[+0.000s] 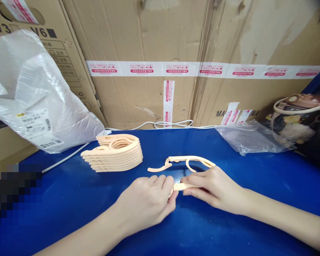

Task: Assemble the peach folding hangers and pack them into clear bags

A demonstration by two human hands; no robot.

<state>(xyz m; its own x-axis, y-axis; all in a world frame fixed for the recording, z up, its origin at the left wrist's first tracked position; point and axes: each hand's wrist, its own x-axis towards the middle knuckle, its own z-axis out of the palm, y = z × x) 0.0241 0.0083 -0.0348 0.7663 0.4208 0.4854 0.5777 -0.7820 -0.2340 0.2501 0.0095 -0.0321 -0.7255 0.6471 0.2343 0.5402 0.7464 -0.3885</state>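
My left hand (152, 195) is closed, its fingers curled round one end of a peach plastic folding hanger (181, 186). My right hand (213, 188) pinches the other end between thumb and fingers. Most of this hanger is hidden by both hands. Just behind them, another peach hanger part (192, 158) with a curved hook and a loop shows above the table; its right end disappears behind my right hand. I cannot tell whether it is joined to the held piece. To the left stands a neat stack of folded peach hangers (117, 154), apart from my hands.
A blue table (96, 206) lies under everything. At the back left leans a white plastic bag (50, 103) with a label. Cardboard boxes (138, 96) wall off the rear, with a white cable (146, 124) along them. A clear plastic bag (245, 138) and a dark bag (298, 121) sit at the right.
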